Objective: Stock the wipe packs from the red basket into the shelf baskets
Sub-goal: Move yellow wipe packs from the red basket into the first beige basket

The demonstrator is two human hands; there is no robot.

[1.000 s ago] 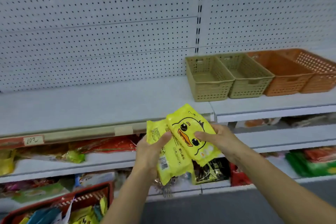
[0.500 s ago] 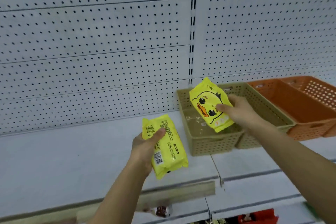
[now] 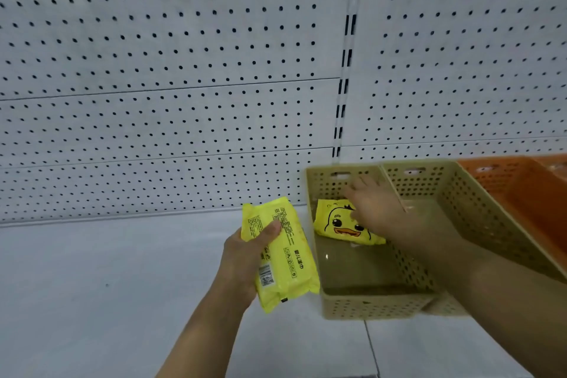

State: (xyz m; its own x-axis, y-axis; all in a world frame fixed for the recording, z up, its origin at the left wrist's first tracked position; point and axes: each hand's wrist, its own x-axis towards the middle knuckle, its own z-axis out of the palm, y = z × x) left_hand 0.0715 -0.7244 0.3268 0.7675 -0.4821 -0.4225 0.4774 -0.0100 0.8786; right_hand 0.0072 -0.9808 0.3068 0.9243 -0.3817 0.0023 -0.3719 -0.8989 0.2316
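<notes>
A pegboard (image 3: pixel 171 70) backs a grey shelf (image 3: pixel 92 301). Above the shelf's middle, the left hand (image 3: pixel 245 261) grips a yellow pack (image 3: pixel 288 258), print side up with its barcode showing. The thumb lies across the pack's upper face and the fingers are curled underneath. The pack is tilted and held off the shelf, just left of a khaki basket (image 3: pixel 368 305) and about level with its rim.

A second pack, the duck pack (image 3: pixel 339 224), lies face up on the floor of that basket, towards its far end. The right hand (image 3: pixel 379 209) is over the duck pack's right part, reaching into the basket. It is blurred; its fingers look spread and mostly straight, pointing at the far wall, and they grip nothing. I cannot tell whether the palm touches the duck pack.

A second khaki basket (image 3: pixel 466 196) stands against the first on the right. Next to it is an orange basket (image 3: pixel 521 193), cut by the frame's edge.
</notes>
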